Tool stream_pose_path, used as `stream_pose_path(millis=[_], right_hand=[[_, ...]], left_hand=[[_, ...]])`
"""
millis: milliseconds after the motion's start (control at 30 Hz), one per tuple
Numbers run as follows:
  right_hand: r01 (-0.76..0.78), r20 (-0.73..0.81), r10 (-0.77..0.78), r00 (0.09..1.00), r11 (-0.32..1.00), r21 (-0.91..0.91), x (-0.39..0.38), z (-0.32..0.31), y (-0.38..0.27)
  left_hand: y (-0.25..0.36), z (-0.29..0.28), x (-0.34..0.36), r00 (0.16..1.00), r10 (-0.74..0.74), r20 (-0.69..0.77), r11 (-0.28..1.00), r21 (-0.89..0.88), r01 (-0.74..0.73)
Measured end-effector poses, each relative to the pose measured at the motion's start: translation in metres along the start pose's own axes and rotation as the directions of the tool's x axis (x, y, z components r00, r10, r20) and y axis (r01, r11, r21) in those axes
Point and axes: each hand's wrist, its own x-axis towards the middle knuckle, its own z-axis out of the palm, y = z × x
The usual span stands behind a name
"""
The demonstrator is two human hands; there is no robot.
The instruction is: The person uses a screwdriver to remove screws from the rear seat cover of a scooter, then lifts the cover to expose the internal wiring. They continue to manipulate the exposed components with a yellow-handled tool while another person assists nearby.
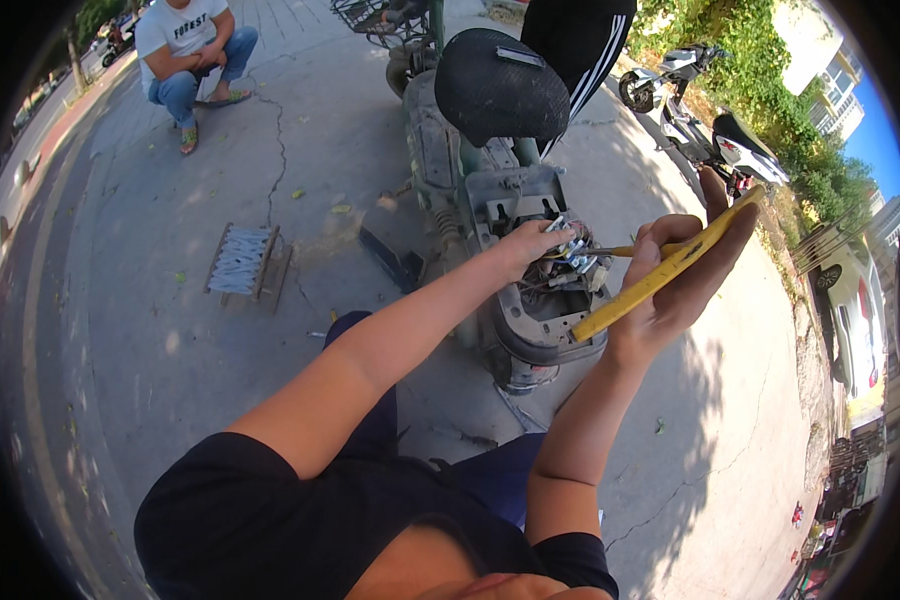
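Observation:
My left hand [532, 246] reaches into the open compartment of a scooter [442, 165], its fingers closed on a bundle of small white connectors and wires [576, 256]. To its right, my right hand [682, 285] holds a slim screwdriver-like tool [625, 251] with a yellow-orange handle, the tip pointing at the wiring. A long flat yellow piece [660, 275] lies slantwise across the same hand, partly covered by its fingers. What kind of thing it is, I cannot make out. The scooter's black seat [495, 88] is tipped up beyond the compartment.
A low folding stool [240, 260] with a woven top stands left on the concrete. A dark panel [395, 262] lies beside the scooter. A person [192, 55] squats at the far left. Another scooter [715, 130] and a white car [858, 320] stand to the right.

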Motion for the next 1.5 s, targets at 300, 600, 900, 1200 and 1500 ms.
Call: stream_pose_path(millis=[300, 600, 900, 1200, 1500], right_hand=[[-0.235, -0.33, 0.099, 0.939, 0.886, -0.401, 0.012, -0.009, -0.007], [0.097, -0.265, -0.221, 0.938, 0.906, -0.413, 0.027, -0.005, 0.017], [0.211, -0.169, -0.369, 0.914, 0.787, -0.58, 0.03, -0.009, 0.021], [0.17, -0.236, -0.305, 0.923, 0.871, -0.461, 0.026, -0.005, 0.014], [0.173, -0.121, -0.246, 0.962, 0.887, -0.429, 0.027, -0.013, 0.016]], left_hand=[[0.003, 0.003, -0.002, 0.999, 0.008, -0.05, 1.0, 0.011, -0.008], [0.002, -0.001, -0.002, 1.0, 0.023, -0.012, 1.0, 0.021, -0.022], [-0.003, 0.001, 0.002, 1.0, 0.019, -0.01, 0.996, 0.092, -0.018], [0.005, 0.007, -0.001, 0.995, -0.006, -0.095, 0.996, 0.089, 0.015], [0.001, 0.002, 0.001, 0.996, -0.001, -0.09, 0.997, 0.079, 0.008]])
